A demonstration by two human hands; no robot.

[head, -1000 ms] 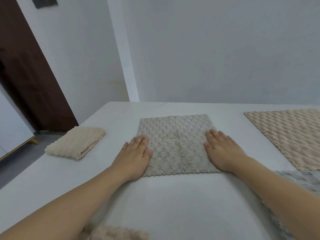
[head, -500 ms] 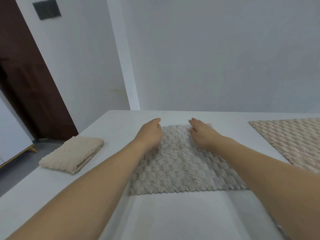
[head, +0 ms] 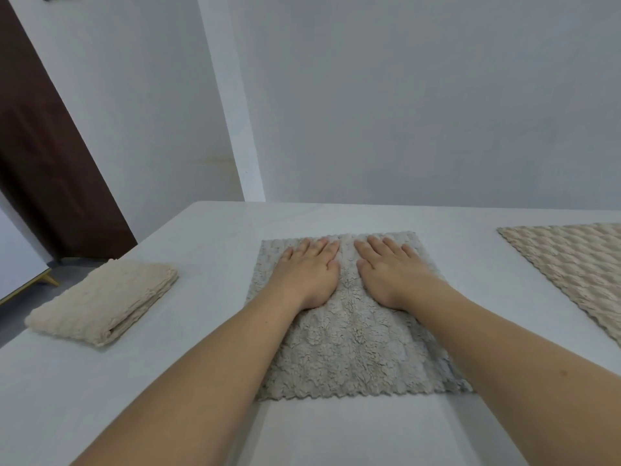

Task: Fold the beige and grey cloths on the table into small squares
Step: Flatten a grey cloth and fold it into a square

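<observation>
Pressing flat on the grey cloth [head: 353, 344], your left hand [head: 307, 272] and right hand [head: 391, 272] lie side by side near its far edge, fingers straight, gripping nothing. That cloth sits spread at the centre of the white table [head: 208, 391], its scalloped near edge parallel to you. Bare tabletop runs along both sides and in front. A folded beige cloth [head: 104, 302] lies well apart to your left, near the table's left edge. An unfolded beige cloth [head: 571, 267] lies to your right, cut off by the frame, apparently flat.
</observation>
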